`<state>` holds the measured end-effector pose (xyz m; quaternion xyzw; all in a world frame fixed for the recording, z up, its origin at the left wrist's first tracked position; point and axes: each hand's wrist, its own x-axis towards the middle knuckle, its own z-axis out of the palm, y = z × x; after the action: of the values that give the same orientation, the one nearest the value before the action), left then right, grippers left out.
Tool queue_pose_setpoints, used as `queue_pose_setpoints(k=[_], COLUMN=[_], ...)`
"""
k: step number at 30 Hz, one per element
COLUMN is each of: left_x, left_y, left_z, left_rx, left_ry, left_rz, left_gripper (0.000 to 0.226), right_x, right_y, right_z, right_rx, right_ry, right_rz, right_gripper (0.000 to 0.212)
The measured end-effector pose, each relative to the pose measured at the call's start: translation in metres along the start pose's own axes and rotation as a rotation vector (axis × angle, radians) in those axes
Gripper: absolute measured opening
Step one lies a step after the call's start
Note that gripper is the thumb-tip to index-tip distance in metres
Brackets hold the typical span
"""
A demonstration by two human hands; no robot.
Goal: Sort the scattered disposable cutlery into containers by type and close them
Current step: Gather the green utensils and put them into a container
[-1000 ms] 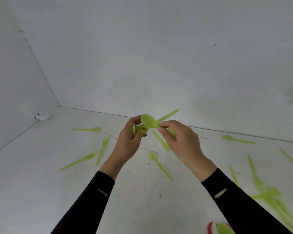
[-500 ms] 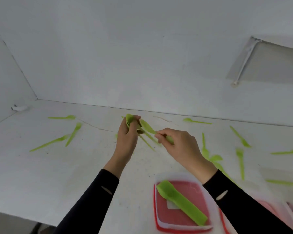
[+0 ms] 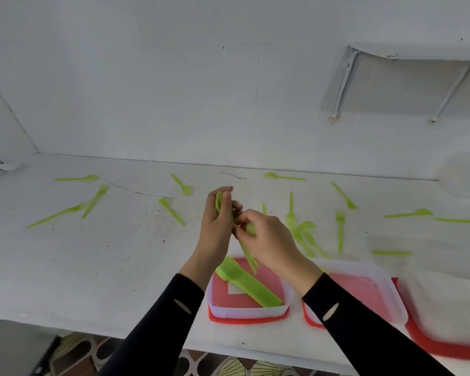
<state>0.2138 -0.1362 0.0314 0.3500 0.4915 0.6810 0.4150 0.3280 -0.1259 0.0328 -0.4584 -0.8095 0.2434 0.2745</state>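
My left hand (image 3: 217, 226) grips a small bunch of green plastic spoons (image 3: 219, 202), bowls up, above the table. My right hand (image 3: 269, 240) pinches the same bunch lower down; their handles (image 3: 248, 256) hang toward the left container (image 3: 248, 312). That container is clear with a red base and holds a stack of green cutlery (image 3: 244, 280). A second container (image 3: 391, 291) stands to its right. Loose green cutlery lies scattered over the white table (image 3: 92, 267), such as a spoon (image 3: 171, 208) and a fork (image 3: 340, 232).
A third clear container with a red base (image 3: 451, 316) stands at the far right. The table's front edge runs along the bottom, with patterned floor (image 3: 228, 367) below. White walls close off the back and left. A shelf bracket (image 3: 342, 85) hangs on the back wall.
The view swung right and down, bringing the containers into sight. My hands came closer together, and the spoons now point handles-down over the left container.
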Motion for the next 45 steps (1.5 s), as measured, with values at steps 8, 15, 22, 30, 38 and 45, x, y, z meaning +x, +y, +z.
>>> queue_pose_setpoints(k=[8, 15, 22, 30, 38, 45], left_x=[-0.007, -0.018, -0.017, -0.021, -0.005, 0.012], left_y=[-0.004, -0.008, -0.008, -0.020, -0.030, -0.058], left_z=[0.001, 0.015, 0.010, 0.015, -0.020, -0.072], left_rx=[-0.141, -0.083, -0.051, 0.100, 0.288, 1.467], left_ry=[0.060, -0.032, 0.094, 0.155, -0.303, -0.601], left_rz=[-0.122, -0.190, -0.146, -0.231, -0.302, 0.131], left_gripper=[0.022, 0.029, 0.032, 0.034, 0.038, 0.037], right_x=[-0.007, -0.009, -0.026, -0.039, -0.026, -0.016], right_y=[0.016, 0.020, 0.025, 0.026, 0.038, 0.043], right_z=[-0.016, -0.003, 0.008, 0.013, -0.003, 0.013], right_rx=[0.311, 0.219, 0.248, -0.016, -0.223, -0.587], right_ry=[0.027, 0.208, 0.121, 0.060, 0.021, -0.187], right_rz=[0.009, -0.093, -0.152, -0.061, 0.138, 0.226], right_gripper=[0.055, 0.011, 0.028, 0.026, 0.024, 0.024])
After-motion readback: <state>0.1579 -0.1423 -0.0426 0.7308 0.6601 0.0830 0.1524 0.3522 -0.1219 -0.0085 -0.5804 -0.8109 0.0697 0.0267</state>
